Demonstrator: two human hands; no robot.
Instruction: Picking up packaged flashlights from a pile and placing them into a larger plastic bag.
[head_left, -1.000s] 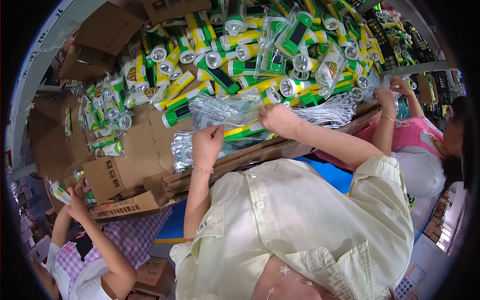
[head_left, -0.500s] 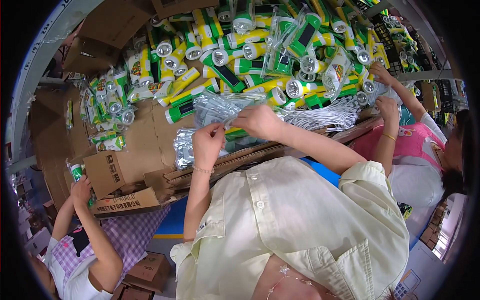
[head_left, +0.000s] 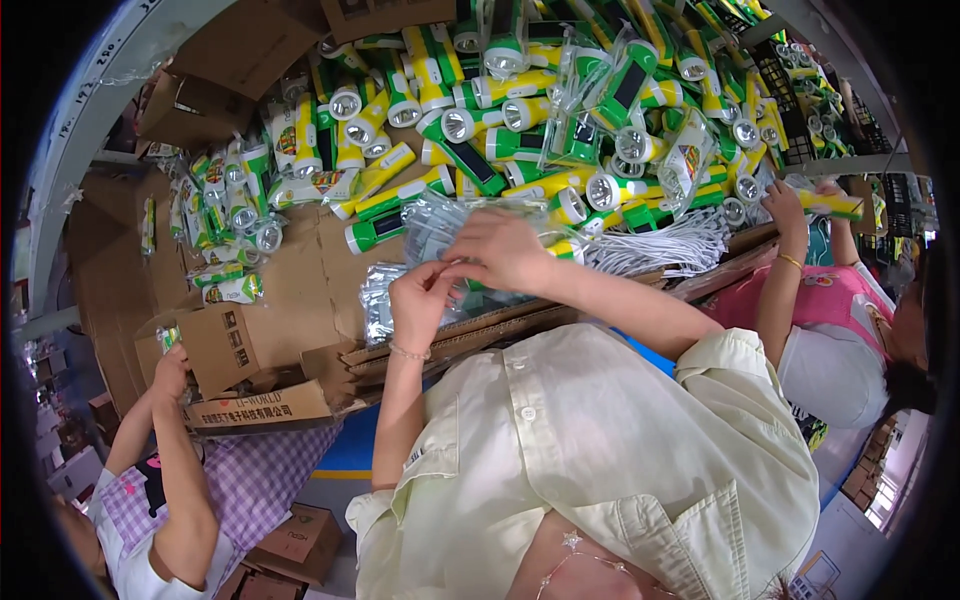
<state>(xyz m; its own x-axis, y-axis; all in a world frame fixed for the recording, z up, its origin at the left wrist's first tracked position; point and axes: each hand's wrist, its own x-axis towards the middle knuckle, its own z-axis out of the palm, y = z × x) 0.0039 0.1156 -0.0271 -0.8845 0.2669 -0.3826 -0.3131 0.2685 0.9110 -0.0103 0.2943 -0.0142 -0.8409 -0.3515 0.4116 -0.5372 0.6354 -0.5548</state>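
Observation:
My left hand (head_left: pixel 418 303) is closed in a pinch near the table's front edge. Its fingertips meet those of my right hand (head_left: pixel 503 250), which reaches in from the right with bent fingers. Whatever lies between them is hidden or too small to name. Just behind my hands is a pile of clear plastic bags (head_left: pixel 428 222). More silvery bags (head_left: pixel 378 300) lie left of my left hand. To the right of my right hand rests a bundle of white cables (head_left: pixel 660 247). A green flashlight (head_left: pixel 376 230) with a dark panel lies beyond the bags.
A large heap of green, yellow and white flashlights (head_left: pixel 520 112) covers the far side. Bagged flashlights (head_left: pixel 232 200) lie at left on brown cardboard (head_left: pixel 300 260). A person at left reaches into a small carton (head_left: pixel 222 350). Another person at right holds a bagged yellow flashlight (head_left: pixel 830 204).
My right hand has moved slightly left and down, closer over my left fingers. The white piece seen between them is now hidden. The right-hand person has raised a bagged flashlight.

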